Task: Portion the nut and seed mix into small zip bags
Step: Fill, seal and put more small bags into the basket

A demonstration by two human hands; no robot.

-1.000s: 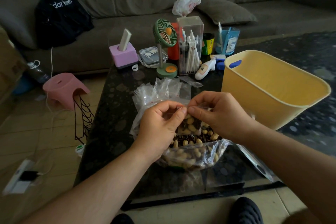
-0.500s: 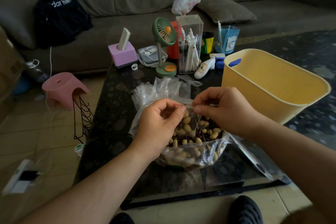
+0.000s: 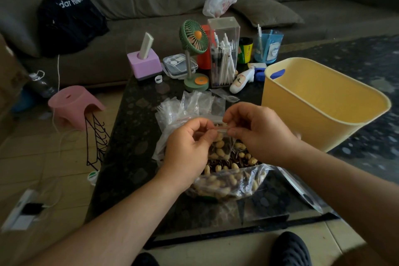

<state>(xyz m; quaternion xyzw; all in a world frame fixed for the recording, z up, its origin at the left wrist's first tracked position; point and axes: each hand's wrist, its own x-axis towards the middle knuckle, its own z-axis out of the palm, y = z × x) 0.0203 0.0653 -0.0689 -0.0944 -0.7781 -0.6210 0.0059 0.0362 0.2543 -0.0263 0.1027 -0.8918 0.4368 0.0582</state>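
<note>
A small clear zip bag [image 3: 222,144] filled with peanuts and dark seeds hangs over the big open bag of nut and seed mix [image 3: 228,181] on the dark table [image 3: 133,136]. My left hand [image 3: 190,147] pinches the small bag's top strip at its left end. My right hand [image 3: 259,134] pinches the same strip at its right end. A heap of empty clear zip bags [image 3: 190,103] lies just behind my hands.
A yellow plastic tub [image 3: 319,101] stands at the right of the table. Behind are a green desk fan [image 3: 194,54], a clear pen box [image 3: 223,52], a purple block [image 3: 144,65] and cups. A pink stool [image 3: 73,103] sits on the floor, left.
Both hands have spread slightly apart along the small bag's top strip, and the bag has lifted a little above the big bag.
</note>
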